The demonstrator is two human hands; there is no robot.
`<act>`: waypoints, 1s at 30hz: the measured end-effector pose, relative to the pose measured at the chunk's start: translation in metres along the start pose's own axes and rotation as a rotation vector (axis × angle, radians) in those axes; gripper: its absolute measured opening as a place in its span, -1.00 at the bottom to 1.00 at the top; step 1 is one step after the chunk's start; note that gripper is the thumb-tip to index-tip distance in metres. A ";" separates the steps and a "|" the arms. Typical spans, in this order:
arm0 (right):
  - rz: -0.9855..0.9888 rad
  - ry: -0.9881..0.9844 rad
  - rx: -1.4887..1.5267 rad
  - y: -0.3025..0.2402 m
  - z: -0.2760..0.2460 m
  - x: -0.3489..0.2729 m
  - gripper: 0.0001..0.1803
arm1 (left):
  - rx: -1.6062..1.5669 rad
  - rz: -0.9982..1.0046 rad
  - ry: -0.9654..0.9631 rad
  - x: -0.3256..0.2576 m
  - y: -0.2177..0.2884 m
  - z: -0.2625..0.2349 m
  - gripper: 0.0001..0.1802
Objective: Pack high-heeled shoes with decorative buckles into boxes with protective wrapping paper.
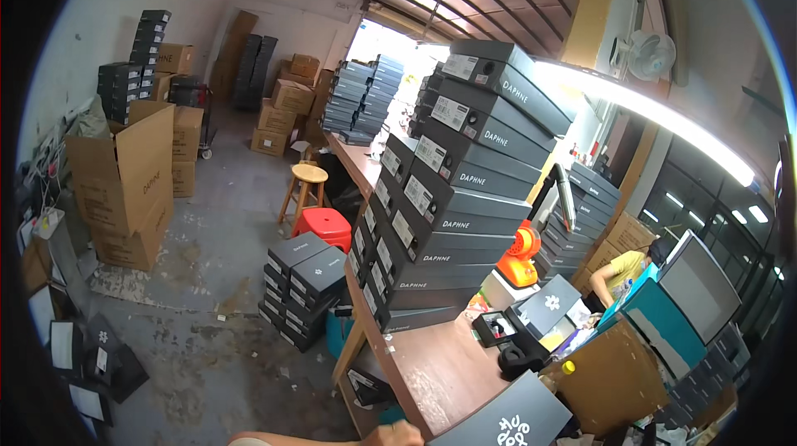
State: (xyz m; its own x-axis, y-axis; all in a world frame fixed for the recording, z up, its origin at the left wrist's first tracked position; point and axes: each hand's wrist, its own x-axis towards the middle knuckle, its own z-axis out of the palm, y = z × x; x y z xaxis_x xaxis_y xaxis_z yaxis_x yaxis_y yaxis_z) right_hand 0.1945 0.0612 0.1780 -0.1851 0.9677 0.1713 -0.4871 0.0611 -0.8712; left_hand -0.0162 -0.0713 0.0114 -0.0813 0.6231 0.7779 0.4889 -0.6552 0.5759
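At the lower edge, my left hand (393, 434) reaches in from the left, its fingers curled at the left corner of a dark grey shoe box (465, 433) with white lettering on its lid. The lower part of this hand and of the box is cut off by the frame. My right hand is out of sight. Just beyond the box stands a wooden workbench (432, 363), with a tall stack of dark grey shoe boxes (473, 180) on it. A roll of black tape (516, 360) and a small open black box (496, 328) lie on the bench top.
An orange fan (520, 253) stands behind the stack. At right, a person in a yellow top (623, 270) is partly hidden by a monitor (699, 288). Left of the bench are stacked shoe boxes (305, 280), a red stool (324, 226), a wooden stool (307, 174) and open cartons (120, 189).
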 end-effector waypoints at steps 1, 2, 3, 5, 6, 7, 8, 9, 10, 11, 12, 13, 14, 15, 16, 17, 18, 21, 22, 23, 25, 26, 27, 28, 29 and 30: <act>0.014 0.010 -0.042 0.000 -0.001 -0.001 -0.20 | 0.011 -0.101 0.154 0.031 0.019 -0.009 -0.81; 0.030 0.003 -0.077 0.000 0.002 -0.003 -0.20 | 0.055 -0.143 0.123 0.036 0.005 -0.001 -0.76; 0.041 0.000 -0.108 0.001 0.004 -0.005 -0.21 | 0.098 -0.183 0.094 0.040 -0.025 0.011 -0.71; 0.074 -0.010 -0.168 0.006 0.005 -0.006 -0.22 | 0.108 -0.422 -0.067 0.038 -0.075 0.050 -0.59; 0.093 -0.005 -0.188 0.009 0.000 -0.008 -0.22 | -0.005 -0.571 -0.280 0.038 -0.092 0.065 -0.55; 0.109 -0.001 -0.208 0.013 -0.002 -0.010 -0.22 | -0.123 -0.711 -0.499 0.040 -0.105 0.079 -0.51; 0.127 0.015 -0.227 0.017 -0.009 -0.013 -0.23 | -0.244 -0.839 -0.729 0.042 -0.114 0.093 -0.46; 0.151 0.035 -0.242 0.021 -0.016 -0.021 -0.23 | -0.321 -0.700 -0.528 0.031 -0.106 0.100 -0.33; 0.171 0.051 -0.250 0.024 -0.022 -0.025 -0.24 | -0.283 -0.805 -0.616 0.033 -0.113 0.103 -0.31; 0.192 0.063 -0.255 0.029 -0.029 -0.027 -0.24 | -0.241 -0.911 -0.705 0.037 -0.127 0.106 -0.29; 0.218 0.091 -0.254 0.035 -0.041 -0.034 -0.24 | -0.372 -1.057 -0.775 0.042 -0.137 0.105 -0.29; 0.244 0.104 -0.242 0.041 -0.053 -0.041 -0.25 | -0.603 -1.242 -0.747 0.043 -0.146 0.102 -0.36; 0.263 0.176 -0.237 0.042 -0.073 -0.056 -0.25 | -0.609 -1.342 -0.696 0.054 -0.127 0.106 -0.39; 0.284 0.215 -0.217 0.048 -0.090 -0.069 -0.26 | -0.597 -1.446 -0.623 0.067 -0.110 0.101 -0.42; 0.305 0.235 -0.187 0.055 -0.105 -0.080 -0.26 | -0.644 -1.451 -0.654 0.071 -0.112 0.096 -0.46; 0.310 0.254 -0.136 0.064 -0.121 -0.091 -0.26 | -0.763 -1.404 -0.614 0.082 -0.095 0.091 -0.52; 0.297 0.269 -0.073 0.071 -0.131 -0.101 -0.27 | -0.888 -1.354 -0.576 0.094 -0.078 0.085 -0.57; 0.155 0.360 0.260 0.108 -0.113 -0.089 -0.34 | -0.910 -1.183 -0.337 0.109 -0.051 0.076 -0.52; 0.175 0.346 0.061 0.125 -0.125 -0.093 -0.38 | -0.857 -1.062 -0.292 0.114 -0.042 0.074 -0.43; 0.066 0.338 -0.484 0.138 -0.134 -0.101 -0.43 | -0.840 -0.971 -0.302 0.128 -0.030 0.066 -0.37; 0.074 0.273 -0.955 0.137 -0.121 -0.108 -0.47 | -0.833 -0.812 -0.346 0.158 -0.005 0.046 -0.27; 0.074 0.335 -0.944 0.127 -0.110 -0.111 -0.46 | -0.765 -0.778 -0.308 0.174 0.005 0.036 -0.22; 0.074 0.395 -0.934 0.116 -0.105 -0.117 -0.46 | -0.789 -0.837 -0.260 0.186 0.009 0.021 -0.20; 0.038 0.419 -0.980 0.104 -0.105 -0.120 -0.46 | -0.747 -0.724 -0.089 0.193 0.009 0.009 -0.20; -0.006 0.434 -1.020 0.094 -0.105 -0.121 -0.47 | -0.757 -0.699 -0.048 0.197 0.005 -0.008 -0.24; -0.046 0.440 -1.063 0.086 -0.105 -0.118 -0.47 | -0.586 -0.610 0.166 0.199 0.011 -0.012 -0.31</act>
State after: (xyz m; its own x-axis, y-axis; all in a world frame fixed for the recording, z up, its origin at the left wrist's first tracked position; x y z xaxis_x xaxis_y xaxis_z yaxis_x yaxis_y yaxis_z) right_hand 0.2642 -0.0221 0.0344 0.2302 0.9480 0.2198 0.5189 0.0715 -0.8518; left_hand -0.0374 0.0407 0.1753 -0.3320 0.8973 0.2908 -0.2053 -0.3696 0.9062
